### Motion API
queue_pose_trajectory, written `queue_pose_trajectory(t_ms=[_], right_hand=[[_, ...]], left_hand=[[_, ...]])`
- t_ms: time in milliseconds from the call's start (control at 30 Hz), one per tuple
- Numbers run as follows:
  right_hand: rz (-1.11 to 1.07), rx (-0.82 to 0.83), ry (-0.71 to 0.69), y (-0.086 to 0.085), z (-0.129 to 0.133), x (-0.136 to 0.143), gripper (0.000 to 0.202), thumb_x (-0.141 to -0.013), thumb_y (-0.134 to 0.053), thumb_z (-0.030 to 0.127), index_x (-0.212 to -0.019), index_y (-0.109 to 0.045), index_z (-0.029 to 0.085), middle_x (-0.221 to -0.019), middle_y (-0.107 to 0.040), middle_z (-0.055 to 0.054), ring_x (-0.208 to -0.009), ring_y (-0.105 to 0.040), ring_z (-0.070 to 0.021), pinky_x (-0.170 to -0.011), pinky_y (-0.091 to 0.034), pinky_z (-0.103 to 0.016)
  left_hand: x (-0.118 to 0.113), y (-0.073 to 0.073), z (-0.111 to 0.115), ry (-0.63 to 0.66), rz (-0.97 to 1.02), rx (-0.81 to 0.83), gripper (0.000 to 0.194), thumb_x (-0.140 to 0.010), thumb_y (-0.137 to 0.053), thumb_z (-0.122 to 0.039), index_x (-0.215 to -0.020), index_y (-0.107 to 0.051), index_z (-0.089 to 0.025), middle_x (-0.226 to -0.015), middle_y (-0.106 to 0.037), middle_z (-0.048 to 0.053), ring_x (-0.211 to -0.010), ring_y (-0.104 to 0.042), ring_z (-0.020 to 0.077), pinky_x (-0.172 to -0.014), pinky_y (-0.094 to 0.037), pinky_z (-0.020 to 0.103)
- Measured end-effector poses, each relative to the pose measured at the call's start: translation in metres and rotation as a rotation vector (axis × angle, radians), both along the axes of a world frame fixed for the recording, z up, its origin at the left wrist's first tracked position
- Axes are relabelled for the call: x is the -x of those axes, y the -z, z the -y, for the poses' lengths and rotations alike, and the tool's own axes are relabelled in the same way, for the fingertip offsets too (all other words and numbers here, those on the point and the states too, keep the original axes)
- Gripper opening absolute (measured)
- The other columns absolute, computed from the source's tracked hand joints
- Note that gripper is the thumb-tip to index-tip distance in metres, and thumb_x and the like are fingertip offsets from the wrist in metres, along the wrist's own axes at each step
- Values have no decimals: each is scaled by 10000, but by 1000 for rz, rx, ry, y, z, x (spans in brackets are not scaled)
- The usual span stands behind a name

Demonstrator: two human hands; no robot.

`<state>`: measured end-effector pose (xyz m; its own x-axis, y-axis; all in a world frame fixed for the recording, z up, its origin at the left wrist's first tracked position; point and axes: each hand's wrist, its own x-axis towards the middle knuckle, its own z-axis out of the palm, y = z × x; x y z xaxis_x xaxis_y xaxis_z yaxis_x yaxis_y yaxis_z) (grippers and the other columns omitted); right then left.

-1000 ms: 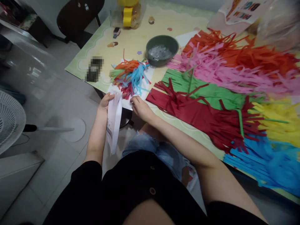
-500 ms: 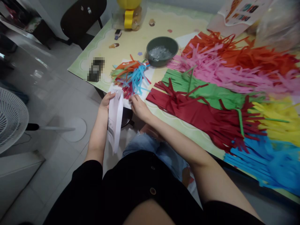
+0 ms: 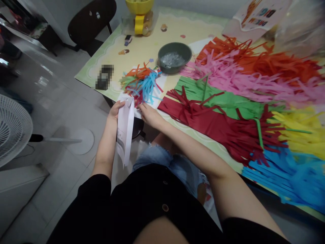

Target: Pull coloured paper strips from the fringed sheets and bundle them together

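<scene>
My left hand [image 3: 116, 109] is closed on the upper left edge of a folded white paper [image 3: 124, 127], which hangs upright in front of the table edge and bears faint print low down. Just right of the paper, my right hand [image 3: 149, 115] has its fingers curled together, the tips by the dark red ends of a bundle of multicoloured strips [image 3: 144, 81]. Whatever those fingertips pinch is too small to make out. The bundle, with orange, green, blue and red strips, lies on white sheets at the table's near corner.
Right of the bundle stands a dark green bowl [image 3: 174, 57] with clear pieces inside. Fringed sheets in dark red [image 3: 203, 118], green [image 3: 223, 98], pink [image 3: 228, 74], orange [image 3: 269, 62], yellow [image 3: 302, 128] and blue [image 3: 286, 173] cover the right side. A fan [image 3: 14, 130] stands left.
My right hand has shifted slightly left, closer to the white paper. My left hand keeps its hold on the paper, and the view has tilted slightly.
</scene>
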<state>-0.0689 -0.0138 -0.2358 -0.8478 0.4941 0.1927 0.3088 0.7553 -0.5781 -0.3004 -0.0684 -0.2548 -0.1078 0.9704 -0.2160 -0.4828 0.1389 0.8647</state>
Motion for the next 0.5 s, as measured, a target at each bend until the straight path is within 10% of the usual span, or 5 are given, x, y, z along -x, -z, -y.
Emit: queue_pose_trajectory(t_ms=[500], right_hand=[[-89, 139, -21, 1, -4, 7, 332, -846, -452, 51, -1112, -614, 165, -1069, -707, -169, -1003, -561, -310, -962, -460, -474]], left_hand=[[3, -2, -1, -13, 25, 30, 299, -745, -806, -322, -975, -713, -154, -946, -834, 108, -885, -821, 262, -930, -670, 386]])
